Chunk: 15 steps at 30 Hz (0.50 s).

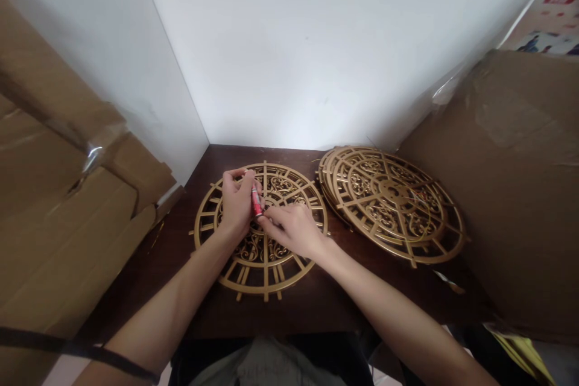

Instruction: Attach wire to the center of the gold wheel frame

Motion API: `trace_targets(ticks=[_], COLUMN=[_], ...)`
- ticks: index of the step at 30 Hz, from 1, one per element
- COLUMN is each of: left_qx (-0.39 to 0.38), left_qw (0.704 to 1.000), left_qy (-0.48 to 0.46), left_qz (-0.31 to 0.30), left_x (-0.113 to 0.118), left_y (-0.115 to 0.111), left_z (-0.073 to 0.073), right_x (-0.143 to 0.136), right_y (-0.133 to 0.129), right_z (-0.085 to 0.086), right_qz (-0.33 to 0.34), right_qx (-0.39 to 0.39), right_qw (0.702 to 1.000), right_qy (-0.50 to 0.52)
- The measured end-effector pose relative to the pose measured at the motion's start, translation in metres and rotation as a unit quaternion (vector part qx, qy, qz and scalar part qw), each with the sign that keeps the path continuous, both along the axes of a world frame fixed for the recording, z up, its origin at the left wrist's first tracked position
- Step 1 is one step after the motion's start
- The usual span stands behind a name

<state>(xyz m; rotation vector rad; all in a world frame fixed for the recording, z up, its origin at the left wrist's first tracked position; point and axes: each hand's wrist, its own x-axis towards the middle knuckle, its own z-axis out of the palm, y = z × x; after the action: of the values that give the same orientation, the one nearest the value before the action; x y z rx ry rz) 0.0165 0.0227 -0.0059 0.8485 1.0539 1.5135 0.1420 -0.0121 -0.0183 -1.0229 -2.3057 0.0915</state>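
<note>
My left hand [237, 200] is closed around a small red-and-white tube [257, 202], held slanted above a gold openwork clock face [265, 264] with scrollwork and bar numerals. The lower end of the tube points down toward the centre of the disc. Close by that end, my right hand [294, 226] has its thumb and forefinger drawn together; whatever is between them is too small to make out. The clock face lies flat on a dark brown table [217, 322], and both hands partly cover its middle.
Several similar gold discs [393, 199] are stacked on the right, with a thin yellow wire loop [429, 223] on top. A slim tool, perhaps a brush [449, 282], lies before them. Cardboard boxes flank the table on the left [67, 205] and right [511, 193]; a white wall [289, 54] stands behind.
</note>
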Motion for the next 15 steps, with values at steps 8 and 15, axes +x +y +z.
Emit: trace_targets(ticks=[8, 15], left_qx=[0.021, 0.021], left_qw=[0.999, 0.999], left_qy=[0.018, 0.032], left_qz=[0.021, 0.015], left_x=[0.0026, 0.0025], left_y=[-0.0016, -0.0026], left_z=[0.0016, -0.0011], right_x=[-0.0018, -0.0038], right_y=[-0.0002, 0.0007], right_z=[-0.0013, -0.0033], right_qz=[-0.015, -0.021], right_qx=[0.036, 0.070], right_qw=[0.999, 0.997], right_qy=[0.007, 0.031])
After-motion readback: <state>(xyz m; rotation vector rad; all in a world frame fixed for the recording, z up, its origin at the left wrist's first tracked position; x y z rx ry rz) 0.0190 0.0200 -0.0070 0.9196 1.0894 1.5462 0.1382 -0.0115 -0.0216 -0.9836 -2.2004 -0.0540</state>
